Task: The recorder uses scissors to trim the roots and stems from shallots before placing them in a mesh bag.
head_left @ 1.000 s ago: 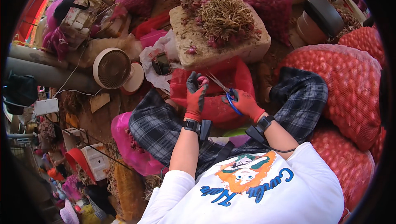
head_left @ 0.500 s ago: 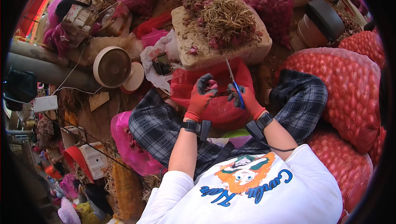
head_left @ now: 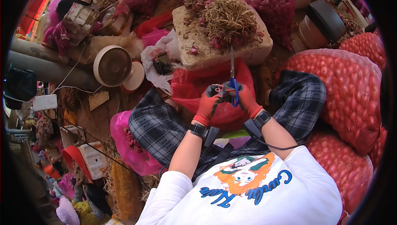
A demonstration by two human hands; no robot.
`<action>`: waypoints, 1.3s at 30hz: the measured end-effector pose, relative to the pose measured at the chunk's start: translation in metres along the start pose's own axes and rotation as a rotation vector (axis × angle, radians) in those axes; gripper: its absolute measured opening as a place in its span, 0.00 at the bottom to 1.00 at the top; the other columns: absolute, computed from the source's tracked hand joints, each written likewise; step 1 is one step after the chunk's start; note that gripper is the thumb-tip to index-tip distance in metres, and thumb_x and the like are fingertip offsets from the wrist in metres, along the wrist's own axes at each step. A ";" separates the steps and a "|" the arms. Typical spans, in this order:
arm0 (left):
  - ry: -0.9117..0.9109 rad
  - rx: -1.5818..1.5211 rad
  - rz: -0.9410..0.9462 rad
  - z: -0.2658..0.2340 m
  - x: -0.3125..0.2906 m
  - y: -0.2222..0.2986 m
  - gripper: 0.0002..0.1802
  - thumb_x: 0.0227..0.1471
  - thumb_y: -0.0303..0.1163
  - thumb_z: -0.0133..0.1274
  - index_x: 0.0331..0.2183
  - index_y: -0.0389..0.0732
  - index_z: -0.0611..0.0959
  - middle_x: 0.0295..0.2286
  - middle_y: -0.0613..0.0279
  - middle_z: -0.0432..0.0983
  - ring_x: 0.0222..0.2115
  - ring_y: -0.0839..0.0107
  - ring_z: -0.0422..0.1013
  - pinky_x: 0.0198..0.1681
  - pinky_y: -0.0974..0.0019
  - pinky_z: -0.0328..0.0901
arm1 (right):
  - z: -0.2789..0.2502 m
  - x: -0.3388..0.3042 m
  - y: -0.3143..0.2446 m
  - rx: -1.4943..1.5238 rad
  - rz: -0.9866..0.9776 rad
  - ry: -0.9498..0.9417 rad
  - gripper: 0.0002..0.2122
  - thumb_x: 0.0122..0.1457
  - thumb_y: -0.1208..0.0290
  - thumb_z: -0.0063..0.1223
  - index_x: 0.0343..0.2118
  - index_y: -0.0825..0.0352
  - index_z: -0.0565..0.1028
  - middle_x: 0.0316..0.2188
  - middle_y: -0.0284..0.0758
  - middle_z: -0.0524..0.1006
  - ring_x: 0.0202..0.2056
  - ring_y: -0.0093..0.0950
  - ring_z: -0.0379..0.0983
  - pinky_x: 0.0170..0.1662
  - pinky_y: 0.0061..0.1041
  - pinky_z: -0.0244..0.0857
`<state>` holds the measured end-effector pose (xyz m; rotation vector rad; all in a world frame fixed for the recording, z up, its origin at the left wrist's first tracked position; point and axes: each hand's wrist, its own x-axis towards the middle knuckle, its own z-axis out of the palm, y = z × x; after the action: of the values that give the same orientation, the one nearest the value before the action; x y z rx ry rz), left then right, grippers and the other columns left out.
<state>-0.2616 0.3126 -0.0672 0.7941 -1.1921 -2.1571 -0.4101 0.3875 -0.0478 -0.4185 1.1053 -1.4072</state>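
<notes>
Soft daylight, bright upper left, dark fisheye corners

I see the gloved left hand [head_left: 209, 103] and right hand [head_left: 246, 99] meeting above a red mesh bag [head_left: 185, 87]; whatever lies between their fingers is too hidden to tell. My right hand holds blue-handled scissors [head_left: 234, 86], blades pointing toward a pale block [head_left: 186, 30] bearing dried stalks [head_left: 227, 18] and reddish bulbs [head_left: 193, 50]. Filled red sacks [head_left: 339, 92] stand to the right, a round fan [head_left: 113, 66] to the left.
</notes>
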 end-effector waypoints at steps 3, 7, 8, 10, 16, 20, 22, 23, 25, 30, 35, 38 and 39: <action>0.103 0.226 0.014 0.004 -0.001 0.008 0.10 0.45 0.23 0.51 0.34 0.36 0.77 0.28 0.66 0.74 0.28 0.80 0.67 0.31 0.75 0.62 | 0.002 -0.001 0.001 -0.125 -0.006 -0.025 0.13 0.51 0.70 0.59 0.38 0.69 0.74 0.27 0.31 0.76 0.27 0.17 0.72 0.29 0.17 0.65; 0.290 0.757 0.033 -0.007 0.003 -0.009 0.06 0.44 0.24 0.49 0.29 0.36 0.77 0.23 0.58 0.74 0.26 0.73 0.70 0.29 0.70 0.64 | 0.005 0.000 0.003 -0.358 -0.080 -0.042 0.13 0.49 0.71 0.61 0.37 0.69 0.75 0.27 0.29 0.76 0.27 0.17 0.71 0.30 0.17 0.66; 0.396 0.811 0.028 -0.016 0.007 -0.024 0.06 0.43 0.26 0.49 0.28 0.36 0.77 0.22 0.56 0.74 0.26 0.71 0.71 0.28 0.68 0.64 | 0.007 0.000 0.003 -0.359 -0.079 -0.045 0.13 0.49 0.71 0.61 0.37 0.69 0.75 0.27 0.29 0.76 0.27 0.17 0.71 0.30 0.17 0.66; 0.467 0.683 0.043 -0.029 0.011 -0.034 0.06 0.46 0.28 0.49 0.29 0.37 0.77 0.23 0.56 0.74 0.26 0.70 0.72 0.28 0.67 0.65 | 0.012 -0.003 0.002 -0.513 -0.124 -0.159 0.12 0.48 0.72 0.61 0.36 0.69 0.75 0.28 0.29 0.76 0.29 0.17 0.71 0.31 0.18 0.66; 0.152 -0.141 -0.193 -0.024 0.004 0.002 0.11 0.55 0.33 0.47 0.39 0.38 0.74 0.33 0.60 0.73 0.31 0.76 0.72 0.31 0.74 0.67 | 0.004 0.001 -0.003 -0.001 0.005 -0.071 0.14 0.51 0.75 0.56 0.41 0.72 0.72 0.33 0.33 0.77 0.35 0.21 0.74 0.37 0.19 0.69; 0.007 0.005 -0.252 -0.009 0.002 0.023 0.15 0.57 0.39 0.47 0.40 0.39 0.74 0.33 0.64 0.72 0.31 0.79 0.70 0.31 0.78 0.65 | -0.008 0.009 0.003 -0.035 -0.022 -0.071 0.14 0.52 0.75 0.54 0.42 0.73 0.71 0.35 0.35 0.77 0.36 0.23 0.75 0.39 0.20 0.70; -0.003 0.064 -0.241 -0.009 -0.001 0.021 0.15 0.57 0.40 0.47 0.41 0.39 0.74 0.33 0.65 0.72 0.31 0.80 0.70 0.31 0.78 0.65 | -0.005 0.008 0.003 -0.085 -0.045 -0.065 0.14 0.53 0.76 0.53 0.42 0.73 0.71 0.36 0.36 0.76 0.35 0.24 0.75 0.38 0.21 0.71; 0.029 0.063 -0.295 -0.011 -0.004 0.020 0.15 0.56 0.39 0.48 0.41 0.39 0.74 0.32 0.66 0.72 0.30 0.82 0.69 0.30 0.79 0.64 | 0.000 0.006 -0.001 -0.085 -0.045 -0.069 0.14 0.53 0.76 0.53 0.42 0.73 0.71 0.36 0.36 0.76 0.35 0.24 0.75 0.38 0.21 0.71; 0.065 0.064 -0.346 -0.016 -0.009 0.014 0.15 0.56 0.38 0.49 0.41 0.40 0.74 0.31 0.68 0.72 0.29 0.83 0.69 0.29 0.79 0.63 | 0.010 -0.001 -0.012 -0.051 0.053 -0.026 0.14 0.52 0.75 0.54 0.42 0.72 0.72 0.34 0.35 0.77 0.33 0.23 0.75 0.35 0.20 0.70; 0.099 -0.391 -0.162 -0.007 0.001 0.003 0.13 0.59 0.32 0.42 0.42 0.37 0.75 0.31 0.68 0.73 0.24 0.83 0.67 0.26 0.78 0.63 | -0.010 0.006 0.002 -0.302 -0.006 0.167 0.09 0.51 0.71 0.57 0.34 0.69 0.75 0.28 0.33 0.78 0.28 0.20 0.74 0.29 0.20 0.67; -0.002 0.754 0.137 -0.024 -0.004 -0.012 0.14 0.56 0.28 0.43 0.44 0.36 0.73 0.37 0.62 0.72 0.34 0.69 0.70 0.35 0.72 0.65 | 0.004 0.010 0.004 -0.545 -0.202 0.167 0.08 0.51 0.68 0.58 0.28 0.67 0.76 0.23 0.30 0.77 0.20 0.18 0.70 0.24 0.22 0.63; -0.032 0.652 0.166 -0.023 0.000 -0.020 0.13 0.58 0.27 0.40 0.44 0.37 0.73 0.39 0.65 0.72 0.35 0.73 0.70 0.35 0.74 0.65 | -0.003 0.013 0.010 -0.810 -0.421 0.296 0.09 0.50 0.66 0.58 0.28 0.68 0.76 0.21 0.30 0.76 0.20 0.19 0.69 0.25 0.24 0.64; -0.080 0.773 0.314 -0.020 0.000 -0.019 0.13 0.58 0.28 0.40 0.44 0.37 0.73 0.39 0.67 0.72 0.35 0.75 0.69 0.35 0.75 0.65 | -0.007 0.013 0.009 -0.470 -0.202 0.209 0.09 0.51 0.68 0.58 0.31 0.67 0.75 0.22 0.30 0.75 0.20 0.18 0.69 0.24 0.22 0.63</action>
<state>-0.2506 0.3102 -0.0923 0.7464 -2.0785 -1.4641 -0.4130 0.3800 -0.0627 -0.7475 1.6099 -1.3803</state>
